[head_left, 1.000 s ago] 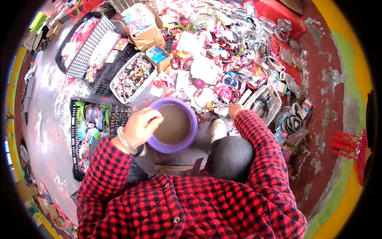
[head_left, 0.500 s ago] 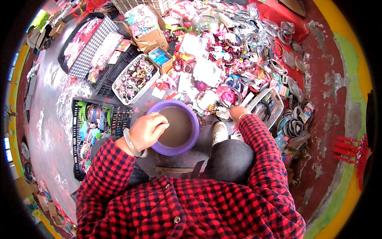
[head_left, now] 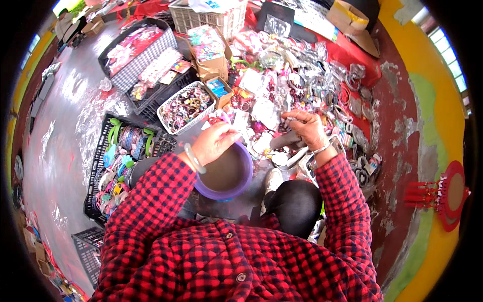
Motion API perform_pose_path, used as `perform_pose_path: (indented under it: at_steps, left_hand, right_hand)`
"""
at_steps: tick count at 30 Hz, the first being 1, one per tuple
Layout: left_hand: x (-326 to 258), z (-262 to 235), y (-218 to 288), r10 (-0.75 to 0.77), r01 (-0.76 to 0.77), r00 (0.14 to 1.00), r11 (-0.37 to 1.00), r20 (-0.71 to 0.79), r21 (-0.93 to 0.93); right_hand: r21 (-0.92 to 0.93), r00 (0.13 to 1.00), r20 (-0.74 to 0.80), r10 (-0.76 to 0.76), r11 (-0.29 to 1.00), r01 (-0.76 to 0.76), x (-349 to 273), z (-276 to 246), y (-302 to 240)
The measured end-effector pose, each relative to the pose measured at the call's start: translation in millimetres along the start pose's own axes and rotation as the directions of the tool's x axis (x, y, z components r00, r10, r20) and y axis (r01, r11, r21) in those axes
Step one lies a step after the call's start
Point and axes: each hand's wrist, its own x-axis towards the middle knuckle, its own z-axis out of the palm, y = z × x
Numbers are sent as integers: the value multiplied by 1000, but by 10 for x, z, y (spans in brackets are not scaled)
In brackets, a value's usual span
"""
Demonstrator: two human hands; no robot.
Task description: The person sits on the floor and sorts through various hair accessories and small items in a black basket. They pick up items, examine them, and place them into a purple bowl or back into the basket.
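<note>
Purple colours one basin near two hands, fingers half curled, hold unclear.

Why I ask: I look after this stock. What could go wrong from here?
The left hand is over the edge of the purple tub, so anything it let go might drop into the cloudy water. The white shoe stands close beside the tub; a knock could slop water onto the nearby heap of accessories. The right hand is over that heap, where its bracelet might snag.
</note>
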Motion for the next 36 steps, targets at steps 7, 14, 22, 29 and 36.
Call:
perform_pose_path:
  at_steps: [7, 14, 22, 29, 36]
  left_hand:
    - [9, -36, -134, -2, 46, 998, 581, 55, -812]
    - [-169, -252, 200, -188, 78, 982, 456, -10, -887]
    - [-214, -427, 220, -198, -28, 959, 647, -202, -762]
    - [-160, -345, 263, -191, 70, 979, 658, -76, -750]
    - [-157, -321, 198, -207, 198, 974, 568, 94, -799]
  right_hand:
    - [82, 982, 180, -60, 996, 46, -231, 930, -463]
    - [161, 928, 297, -227, 969, 186, -338, 1343, -355]
    - [-654, 870, -162, -466, 711, 259, -185, 668, -114]
    - [327, 992, -110, -56, 941, 89, -221, 438, -216]
    - [-394, 873, -300, -385, 883, 254, -106, 497, -92]
